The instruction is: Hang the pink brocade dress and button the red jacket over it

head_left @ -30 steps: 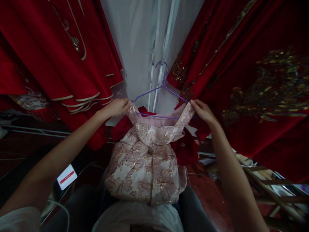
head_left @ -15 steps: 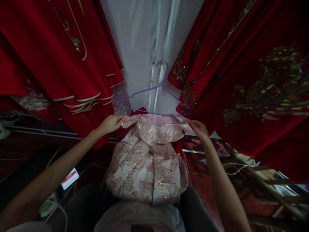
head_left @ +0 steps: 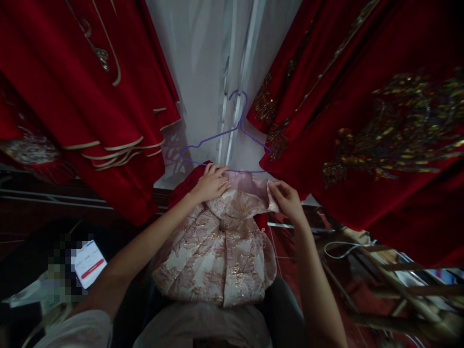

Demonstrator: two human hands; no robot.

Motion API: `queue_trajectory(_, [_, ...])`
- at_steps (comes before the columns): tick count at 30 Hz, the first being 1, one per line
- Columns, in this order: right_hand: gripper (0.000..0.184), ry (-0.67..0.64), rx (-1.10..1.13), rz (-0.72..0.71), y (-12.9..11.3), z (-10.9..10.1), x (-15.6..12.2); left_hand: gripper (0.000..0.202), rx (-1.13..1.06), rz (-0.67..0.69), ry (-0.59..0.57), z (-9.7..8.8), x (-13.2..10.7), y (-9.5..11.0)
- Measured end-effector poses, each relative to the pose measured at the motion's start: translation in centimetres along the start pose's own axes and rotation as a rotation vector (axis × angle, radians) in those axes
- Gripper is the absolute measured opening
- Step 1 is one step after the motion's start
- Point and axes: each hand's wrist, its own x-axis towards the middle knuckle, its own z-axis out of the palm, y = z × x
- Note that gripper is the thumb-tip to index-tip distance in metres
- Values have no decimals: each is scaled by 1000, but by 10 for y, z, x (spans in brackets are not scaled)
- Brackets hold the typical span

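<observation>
The pink-and-gold dress [head_left: 212, 263] rests on the person's lap [head_left: 288, 299], in the near middle. The left hand [head_left: 212, 184] lies over the left of its top edge, fingers slightly spread; whether they grip cloth, I cannot tell. The right hand [head_left: 288, 199] pinches the dress's right top edge between its fingers. The purple hanger [head_left: 217, 137] is just beyond. Red clothes [head_left: 119, 111] hang left and right; a lit phone [head_left: 89, 266] is near left.
</observation>
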Motion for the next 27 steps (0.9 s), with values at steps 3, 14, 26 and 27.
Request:
queue_trajectory(3, [36,262,-110,26,15,-18,3,26,30,-26,47,-9,-14,8])
queue_trajectory(14, [37,439,-307,109,28,-53,3,19,17,0,58,-78,-43,21])
queue_trajectory(26, [38,527,-205,138,22,-59,1,20,-61,-36,63,-86,-39,7])
queue_trajectory(27, [37,468,-140,114,18,-61,1,20,-48,-30,51,-85,-39,8])
